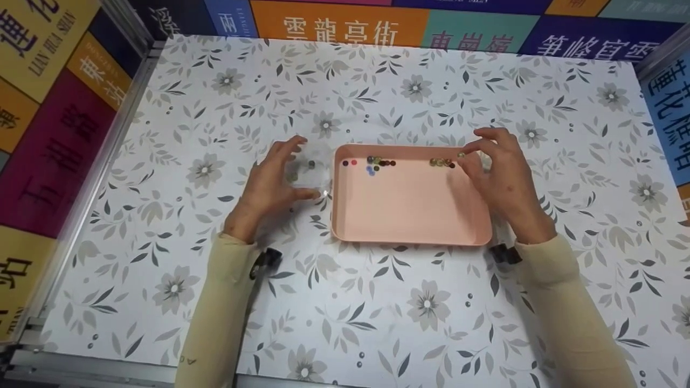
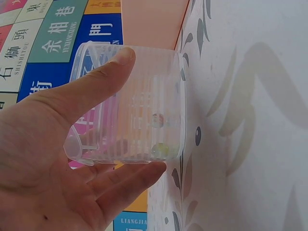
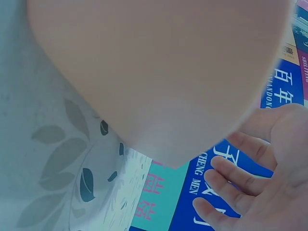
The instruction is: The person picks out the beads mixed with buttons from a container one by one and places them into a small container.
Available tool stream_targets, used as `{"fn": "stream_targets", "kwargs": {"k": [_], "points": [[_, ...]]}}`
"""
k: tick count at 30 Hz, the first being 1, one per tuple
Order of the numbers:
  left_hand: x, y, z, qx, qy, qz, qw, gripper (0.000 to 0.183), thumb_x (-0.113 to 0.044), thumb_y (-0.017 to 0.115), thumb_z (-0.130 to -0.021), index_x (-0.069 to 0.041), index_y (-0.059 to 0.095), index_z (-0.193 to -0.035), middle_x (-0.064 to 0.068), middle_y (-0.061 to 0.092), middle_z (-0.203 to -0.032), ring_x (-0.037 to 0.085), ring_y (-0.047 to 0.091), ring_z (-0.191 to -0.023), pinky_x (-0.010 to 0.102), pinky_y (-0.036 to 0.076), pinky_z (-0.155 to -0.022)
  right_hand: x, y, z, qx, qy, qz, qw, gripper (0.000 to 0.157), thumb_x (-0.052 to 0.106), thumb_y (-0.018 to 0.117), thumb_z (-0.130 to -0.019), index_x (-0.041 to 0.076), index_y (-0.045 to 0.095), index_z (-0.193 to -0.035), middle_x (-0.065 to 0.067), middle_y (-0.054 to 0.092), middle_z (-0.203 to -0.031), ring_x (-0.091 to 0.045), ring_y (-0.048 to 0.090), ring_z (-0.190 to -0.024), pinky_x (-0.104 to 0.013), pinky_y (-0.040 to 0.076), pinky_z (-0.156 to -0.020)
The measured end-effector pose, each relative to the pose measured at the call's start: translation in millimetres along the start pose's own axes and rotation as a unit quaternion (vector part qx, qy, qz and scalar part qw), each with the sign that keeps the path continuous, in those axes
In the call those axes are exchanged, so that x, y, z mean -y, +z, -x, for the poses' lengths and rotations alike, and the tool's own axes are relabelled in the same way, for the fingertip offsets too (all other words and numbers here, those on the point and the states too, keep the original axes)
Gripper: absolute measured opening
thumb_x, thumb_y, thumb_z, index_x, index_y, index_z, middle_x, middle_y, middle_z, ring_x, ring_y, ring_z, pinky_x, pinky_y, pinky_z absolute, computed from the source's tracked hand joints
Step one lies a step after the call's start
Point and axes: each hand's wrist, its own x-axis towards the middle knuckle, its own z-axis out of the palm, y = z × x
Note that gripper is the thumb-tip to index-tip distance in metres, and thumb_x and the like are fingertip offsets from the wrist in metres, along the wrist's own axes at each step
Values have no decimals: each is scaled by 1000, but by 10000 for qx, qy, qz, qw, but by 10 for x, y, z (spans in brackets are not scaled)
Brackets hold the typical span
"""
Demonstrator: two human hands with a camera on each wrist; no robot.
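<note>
My left hand (image 1: 265, 180) grips a clear ribbed plastic box (image 2: 144, 96) just left of the pink tray (image 1: 409, 213), thumb on one side and fingers on the other. Inside the box lie a yellow-green marble (image 2: 160, 150) and a second marble (image 2: 158, 120). Over the tray's back right corner, my right hand (image 1: 504, 172) pinches a small greenish marble (image 1: 461, 155) between thumb and index finger. Along the tray's back wall sit a cluster of mixed marbles (image 1: 377, 167), a dark and a red marble (image 1: 353, 162), and a short row of yellowish marbles (image 1: 440, 161).
The tray and box stand on a table with a white floral cover (image 1: 269, 323). Panels with coloured lettering (image 1: 339, 27) rise behind it and at both sides. In the right wrist view the tray's wall (image 3: 159, 72) fills much of the frame.
</note>
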Motion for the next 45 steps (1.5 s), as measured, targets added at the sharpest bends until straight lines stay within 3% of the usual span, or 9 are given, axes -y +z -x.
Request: {"fn": "stream_targets", "kwargs": {"k": [14,19,26,34,45], "points": [[-8,-25,-37,-40,107,27,9999,106,-31,99,-69,-22,41,-157,9,53,-149,33,58,-131,59,42,-114,89,-6,-8,-270,-460,-196,9984,15,13,79,-92,-1,76,-98,-17,60,-139,-36,51,-137,-55,45,-110],[6,-13,-4,9,-34,-8,10000,107,-30,99,-69,-24,40,-158,8,52,-151,33,57,-134,58,38,-119,118,32,20,-257,-611,-234,9975,15,13,79,-92,-1,75,-97,-19,60,-138,-38,52,-135,-56,45,-109],[20,-1,21,26,-122,66,9999,105,-28,98,-70,-24,40,-158,9,51,-152,34,57,-135,57,42,-118,192,77,62,-174,-625,-272,9975,16,13,79,-92,-2,75,-99,-18,60,-139,-37,51,-137,-55,46,-109],[26,23,20,35,-193,25,9998,107,-29,98,-70,-25,39,-159,8,50,-152,34,56,-137,58,36,-122,244,113,63,-140,-775,-182,9967,14,12,81,-91,1,76,-99,-18,61,-137,-36,52,-135,-55,46,-110],[-9,-2,4,2,-31,-38,10000,105,-31,98,-70,-26,40,-158,8,52,-151,33,57,-135,58,39,-119,282,142,69,-81,-809,-250,9964,11,13,80,-92,5,78,-100,-18,60,-139,-35,50,-138,-55,45,-111]]}}
